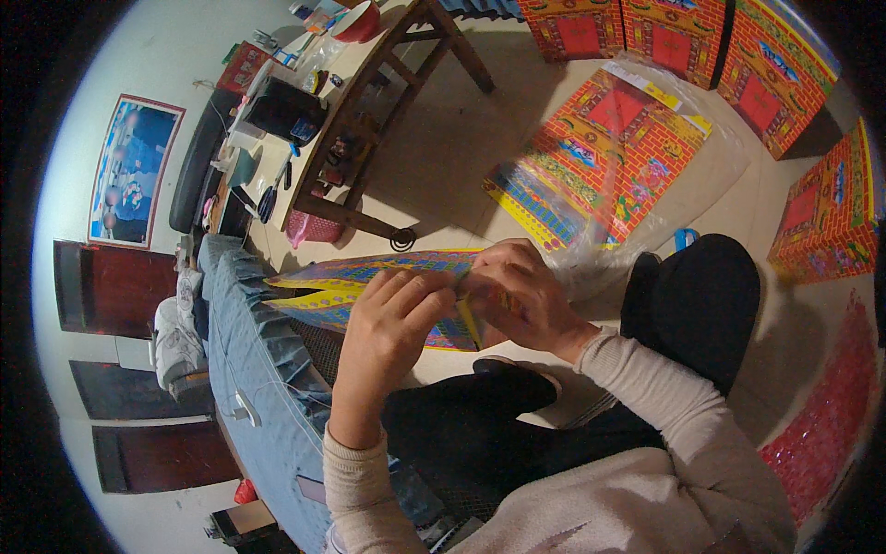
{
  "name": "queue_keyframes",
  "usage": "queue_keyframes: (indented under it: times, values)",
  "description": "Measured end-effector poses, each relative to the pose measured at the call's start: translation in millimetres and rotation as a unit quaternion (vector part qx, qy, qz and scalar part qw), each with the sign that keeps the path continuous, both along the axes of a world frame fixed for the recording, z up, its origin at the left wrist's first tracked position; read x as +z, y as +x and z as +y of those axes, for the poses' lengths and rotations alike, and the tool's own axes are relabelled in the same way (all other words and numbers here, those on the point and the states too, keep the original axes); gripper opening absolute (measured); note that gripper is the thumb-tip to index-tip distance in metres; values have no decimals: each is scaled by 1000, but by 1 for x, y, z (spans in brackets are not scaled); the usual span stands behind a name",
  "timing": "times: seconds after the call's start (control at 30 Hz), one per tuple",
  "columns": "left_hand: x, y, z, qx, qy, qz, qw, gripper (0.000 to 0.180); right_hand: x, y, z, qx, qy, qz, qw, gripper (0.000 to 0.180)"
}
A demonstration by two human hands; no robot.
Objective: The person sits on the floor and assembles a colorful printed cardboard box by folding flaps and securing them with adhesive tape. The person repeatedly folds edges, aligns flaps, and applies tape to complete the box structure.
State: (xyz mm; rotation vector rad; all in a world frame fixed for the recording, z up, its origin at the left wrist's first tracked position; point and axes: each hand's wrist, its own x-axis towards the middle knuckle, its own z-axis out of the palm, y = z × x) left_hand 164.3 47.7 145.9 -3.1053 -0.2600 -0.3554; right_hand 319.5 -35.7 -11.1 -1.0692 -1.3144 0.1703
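Observation:
My left hand and my right hand both grip a flat, brightly printed cardboard sheet, yellow, blue and red, held over my lap. The left fingers pinch its middle edge. The right hand closes on the sheet's right end, where a yellow fold shows. The sheet's pointed end reaches left over a blue denim-covered seat. My legs in black trousers lie below and to the right.
A stack of flat printed sheets in clear plastic lies on the floor ahead. Assembled red brick-pattern boxes stand at the back and right. A wooden table with clutter stands at the upper left. A red glittery sheet lies right.

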Motion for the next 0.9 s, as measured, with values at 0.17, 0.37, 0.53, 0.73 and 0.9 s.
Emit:
queue_keyframes:
  times: [0.17,0.37,0.53,0.73,0.9]
  values:
    - [-5,0,3,-15,32,3,999,18,-2,0,3,-8,20,-2,1000,25]
    - [-11,-6,2,0,25,-4,1000,21,-6,-4,5,15,9,52,998,30]
    - [-19,-10,5,0,20,-25,999,25,-9,-4,6,21,3,89,996,34]
    - [-35,-21,3,63,-22,-74,995,33,-18,-6,6,30,-33,141,989,35]
    - [-33,-15,3,38,6,-86,996,28,-22,-6,7,3,-66,147,987,34]
